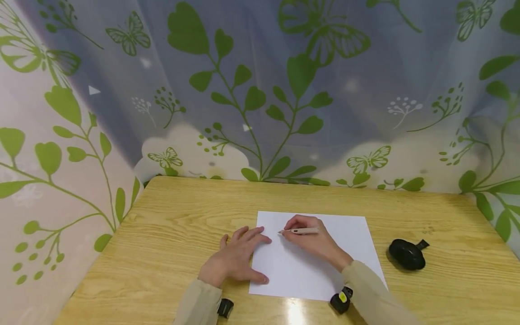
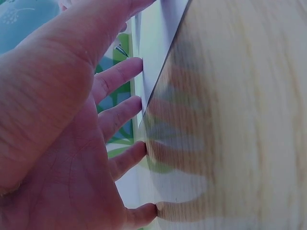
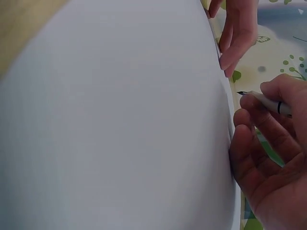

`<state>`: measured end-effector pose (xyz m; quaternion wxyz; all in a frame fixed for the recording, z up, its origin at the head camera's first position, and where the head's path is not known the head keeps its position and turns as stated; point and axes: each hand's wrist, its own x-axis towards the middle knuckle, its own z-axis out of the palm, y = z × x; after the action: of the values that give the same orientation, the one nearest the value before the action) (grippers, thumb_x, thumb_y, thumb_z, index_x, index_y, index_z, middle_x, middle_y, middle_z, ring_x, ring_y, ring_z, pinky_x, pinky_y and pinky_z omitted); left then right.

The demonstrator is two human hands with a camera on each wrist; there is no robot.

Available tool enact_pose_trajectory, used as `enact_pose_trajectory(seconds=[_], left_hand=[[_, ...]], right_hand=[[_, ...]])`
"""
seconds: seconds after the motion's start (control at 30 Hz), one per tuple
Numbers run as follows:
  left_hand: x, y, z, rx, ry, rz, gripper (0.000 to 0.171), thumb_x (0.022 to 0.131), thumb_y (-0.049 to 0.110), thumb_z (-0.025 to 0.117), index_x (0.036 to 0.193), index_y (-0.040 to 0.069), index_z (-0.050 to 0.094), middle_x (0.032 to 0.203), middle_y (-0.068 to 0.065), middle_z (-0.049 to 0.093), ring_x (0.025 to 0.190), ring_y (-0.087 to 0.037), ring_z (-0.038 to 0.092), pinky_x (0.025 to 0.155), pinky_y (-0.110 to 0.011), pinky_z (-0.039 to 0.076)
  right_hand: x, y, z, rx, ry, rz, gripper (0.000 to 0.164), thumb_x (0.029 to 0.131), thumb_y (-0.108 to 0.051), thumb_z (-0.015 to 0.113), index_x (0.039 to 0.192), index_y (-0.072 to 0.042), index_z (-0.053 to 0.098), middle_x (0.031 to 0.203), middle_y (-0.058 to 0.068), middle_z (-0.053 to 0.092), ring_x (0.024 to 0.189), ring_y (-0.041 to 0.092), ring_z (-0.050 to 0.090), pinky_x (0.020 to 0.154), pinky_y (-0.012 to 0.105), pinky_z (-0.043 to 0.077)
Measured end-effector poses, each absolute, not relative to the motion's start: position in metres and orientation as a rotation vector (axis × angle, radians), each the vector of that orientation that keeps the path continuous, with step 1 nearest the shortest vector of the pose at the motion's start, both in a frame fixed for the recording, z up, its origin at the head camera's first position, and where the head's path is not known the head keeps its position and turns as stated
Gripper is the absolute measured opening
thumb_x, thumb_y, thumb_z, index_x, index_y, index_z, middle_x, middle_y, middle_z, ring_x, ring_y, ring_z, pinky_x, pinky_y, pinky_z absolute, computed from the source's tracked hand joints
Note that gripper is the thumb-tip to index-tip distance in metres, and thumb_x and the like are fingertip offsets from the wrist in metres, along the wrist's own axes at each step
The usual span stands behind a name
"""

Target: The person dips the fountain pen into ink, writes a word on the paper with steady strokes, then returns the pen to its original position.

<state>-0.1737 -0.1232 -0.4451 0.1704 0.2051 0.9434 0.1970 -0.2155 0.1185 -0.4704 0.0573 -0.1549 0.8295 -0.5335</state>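
Observation:
A blank white sheet of paper (image 1: 292, 280) lies on the wooden table. My right hand (image 1: 318, 241) pinches a pale fountain pen (image 1: 305, 230) between thumb and fingers over the sheet's upper middle. In the right wrist view the pen's dark nib (image 3: 242, 93) points toward the paper, seemingly a small gap above it. My left hand (image 1: 233, 262) rests spread at the sheet's left edge, with the thumb and some fingertips on the paper. Its other fingertips (image 2: 144, 213) touch the bare wood, as the left wrist view shows.
To the right of the paper sits a black rounded object with a short tab (image 1: 407, 254). Behind the wooden table (image 1: 183, 198) hangs a curtain (image 1: 252, 135) with green leaves and butterflies. Black devices (image 1: 340, 301) are worn at both wrists.

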Motion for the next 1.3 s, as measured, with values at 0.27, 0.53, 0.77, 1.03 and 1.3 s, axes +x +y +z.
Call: enact_pose_trajectory(seconds=[0.27, 0.53, 0.77, 1.03, 1.3], left_hand=[[-0.175, -0.122, -0.446, 0.598, 2.695, 0.550, 0.081, 0.072, 0.050, 0.089, 0.142, 0.032, 0.051, 0.168, 0.004, 0.031, 0.155, -0.037, 0.023, 0.112, -0.080, 0.020], [-0.175, -0.122, -0.446, 0.584, 2.687, 0.558, 0.081, 0.072, 0.051, 0.089, 0.141, 0.033, 0.052, 0.168, 0.004, 0.031, 0.155, -0.037, 0.022, 0.112, -0.080, 0.018], [-0.175, -0.123, -0.445, 0.578, 2.687, 0.555, 0.081, 0.072, 0.052, 0.089, 0.142, 0.033, 0.051, 0.168, 0.005, 0.030, 0.155, -0.037, 0.021, 0.113, -0.080, 0.017], [-0.174, -0.123, -0.444, 0.584, 2.687, 0.560, 0.081, 0.072, 0.052, 0.088, 0.142, 0.033, 0.051, 0.168, 0.005, 0.030, 0.155, -0.037, 0.021, 0.113, -0.079, 0.017], [-0.174, -0.123, -0.447, 0.583, 2.686, 0.574, 0.081, 0.072, 0.051, 0.089, 0.141, 0.033, 0.052, 0.168, 0.005, 0.031, 0.155, -0.037, 0.022, 0.113, -0.080, 0.017]], right_hand=[[-0.216, 0.114, -0.469, -0.469, 2.498, -1.596, 0.005, 0.090, -0.018, 0.077, 0.090, -0.017, 0.073, 0.081, -0.002, 0.072, 0.055, 0.003, 0.047, 0.058, 0.019, 0.044], [-0.218, 0.110, -0.470, -0.501, 2.498, -1.591, 0.004, 0.090, -0.019, 0.078, 0.089, -0.017, 0.074, 0.083, -0.001, 0.073, 0.055, 0.003, 0.049, 0.060, 0.020, 0.046], [-0.220, 0.108, -0.470, -0.506, 2.500, -1.576, 0.005, 0.091, -0.020, 0.077, 0.089, -0.016, 0.074, 0.079, -0.003, 0.072, 0.054, 0.004, 0.049, 0.059, 0.021, 0.045], [-0.220, 0.106, -0.466, -0.473, 2.536, -1.513, 0.005, 0.091, -0.019, 0.075, 0.087, -0.017, 0.075, 0.076, -0.003, 0.069, 0.054, 0.004, 0.046, 0.058, 0.021, 0.043], [-0.218, 0.108, -0.465, -0.411, 2.563, -1.460, 0.004, 0.089, -0.018, 0.074, 0.085, -0.018, 0.075, 0.075, -0.004, 0.069, 0.054, 0.004, 0.045, 0.059, 0.021, 0.042]])
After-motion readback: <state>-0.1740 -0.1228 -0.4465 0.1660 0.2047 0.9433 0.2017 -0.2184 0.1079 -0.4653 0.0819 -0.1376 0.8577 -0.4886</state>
